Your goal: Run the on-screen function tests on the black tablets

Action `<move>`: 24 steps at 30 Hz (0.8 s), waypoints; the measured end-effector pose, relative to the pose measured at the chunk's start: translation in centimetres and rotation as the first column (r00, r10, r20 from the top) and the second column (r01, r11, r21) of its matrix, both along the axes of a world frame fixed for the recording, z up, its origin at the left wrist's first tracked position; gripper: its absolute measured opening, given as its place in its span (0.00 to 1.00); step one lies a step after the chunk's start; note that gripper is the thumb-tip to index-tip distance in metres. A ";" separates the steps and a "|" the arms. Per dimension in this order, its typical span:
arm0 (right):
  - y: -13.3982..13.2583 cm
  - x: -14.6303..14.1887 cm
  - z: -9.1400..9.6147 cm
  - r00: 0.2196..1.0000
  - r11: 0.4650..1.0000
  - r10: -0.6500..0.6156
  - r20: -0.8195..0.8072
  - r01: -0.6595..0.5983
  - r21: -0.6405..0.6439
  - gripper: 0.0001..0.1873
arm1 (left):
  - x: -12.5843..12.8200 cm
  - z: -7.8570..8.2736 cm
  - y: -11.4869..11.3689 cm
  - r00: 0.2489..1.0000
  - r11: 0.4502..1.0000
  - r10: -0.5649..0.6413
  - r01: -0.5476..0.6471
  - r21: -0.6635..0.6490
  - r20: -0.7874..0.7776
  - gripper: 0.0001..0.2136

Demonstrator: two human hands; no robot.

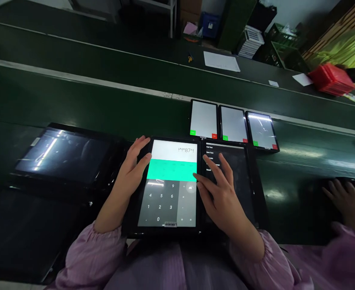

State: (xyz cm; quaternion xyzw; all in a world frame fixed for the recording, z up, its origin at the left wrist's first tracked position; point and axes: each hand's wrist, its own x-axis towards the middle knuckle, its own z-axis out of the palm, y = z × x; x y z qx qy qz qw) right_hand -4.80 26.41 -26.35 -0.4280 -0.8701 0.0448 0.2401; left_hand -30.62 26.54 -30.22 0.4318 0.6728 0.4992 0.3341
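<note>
A tablet [171, 205] lies in front of me with a calculator on its screen: white entry area, green band, grey number keys. My left hand [132, 169] rests at its upper left edge, with thumb and fingers stretched out and apart. Over its right edge is my right hand [219, 189], fingers spread, the index fingertip at the right side of the green band. Whether that fingertip touches the glass I cannot tell. Partly under my right hand is a second tablet [240, 173] with a dark screen and a short list of white text.
Behind are a left tablet [204, 117], a middle tablet [233, 123] and a right tablet [261, 127], lit white with green and red corners. A dark tablet [65, 155] lies left, another dark panel [23, 229] below it. Another person's hand [348, 199] is at right. Red bins [331, 78] stand farther back.
</note>
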 end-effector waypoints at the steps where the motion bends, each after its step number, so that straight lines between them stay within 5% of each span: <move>1: 0.2 -0.1 -0.1 1.000 1.000 -0.015 0.008 0.015 0.007 0.19 | -0.1 -0.2 0.1 1.000 1.000 -0.002 0.002 0.002 0.001 0.21; 15: 0.1 -2.7 0.0 0.991 0.999 -0.003 0.137 0.010 -0.051 0.20 | -0.3 -1.3 0.5 1.000 0.998 0.021 -0.020 0.057 -0.019 0.21; 24: 2.2 3.9 -0.5 0.936 0.932 -0.353 -0.004 0.352 0.091 0.24 | -0.2 -1.7 0.8 0.998 0.997 0.043 -0.039 0.064 -0.056 0.20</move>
